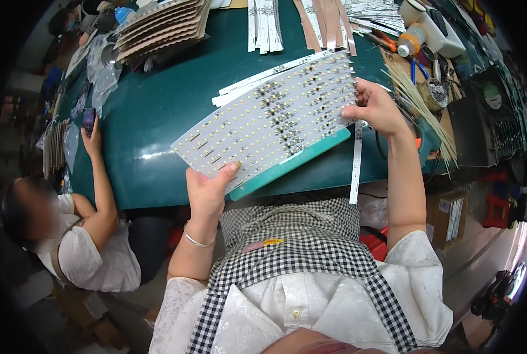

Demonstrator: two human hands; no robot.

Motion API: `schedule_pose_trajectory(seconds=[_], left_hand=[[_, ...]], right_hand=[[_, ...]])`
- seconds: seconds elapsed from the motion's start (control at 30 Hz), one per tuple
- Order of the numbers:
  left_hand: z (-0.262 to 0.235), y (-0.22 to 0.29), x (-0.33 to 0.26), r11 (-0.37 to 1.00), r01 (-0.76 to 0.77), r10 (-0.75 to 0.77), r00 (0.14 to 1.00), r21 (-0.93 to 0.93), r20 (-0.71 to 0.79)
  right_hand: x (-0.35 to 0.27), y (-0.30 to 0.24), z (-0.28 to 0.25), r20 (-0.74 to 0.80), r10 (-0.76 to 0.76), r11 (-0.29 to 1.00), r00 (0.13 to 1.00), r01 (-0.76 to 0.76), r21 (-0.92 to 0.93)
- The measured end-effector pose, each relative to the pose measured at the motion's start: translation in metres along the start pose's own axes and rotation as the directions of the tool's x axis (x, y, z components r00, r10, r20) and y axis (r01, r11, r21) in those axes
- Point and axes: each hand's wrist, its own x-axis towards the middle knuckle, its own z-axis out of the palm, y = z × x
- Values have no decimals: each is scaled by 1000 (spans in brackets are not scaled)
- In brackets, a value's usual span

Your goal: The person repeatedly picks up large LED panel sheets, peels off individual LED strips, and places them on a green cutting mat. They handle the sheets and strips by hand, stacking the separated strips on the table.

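A large white panel of LED strips (275, 115), studded with small yellow and dark parts, lies tilted over a teal tray (299, 159) on the green table (157, 118). My left hand (207, 189) grips the panel's near lower edge, thumb on top. My right hand (372, 106) pinches the panel's right edge. A single narrow strip (356, 162) hangs down from below my right hand. More loose white strips (257, 79) stick out from under the panel's far side.
Stacked curved brown boards (160, 26) sit at the far left, strips (263, 23) at the far middle. A white tool and an orange-capped bottle (411, 38), thin sticks (419, 106) and black equipment (487, 118) stand right. A seated person (92, 236) at left holds a phone (89, 118).
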Motion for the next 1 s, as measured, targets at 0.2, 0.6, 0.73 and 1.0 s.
schedule_pose_trajectory(seconds=[0.2,0.6,0.73,1.0], left_hand=[[-3,-5,2,998,41,-42,999,-56,-27],[1,-19,-24,885,-384,387,921,263,44],[-2,-24,-21,790,-524,517,848,317,115],[-1,-25,-19,792,-461,471,879,401,80]], right_hand=[[-5,-1,5,-43,0,996,999,-4,-91],[-28,11,16,-240,-243,941,940,169,-292],[-33,24,24,-323,-385,906,864,286,-313],[-37,14,26,-301,-361,906,883,256,-337]])
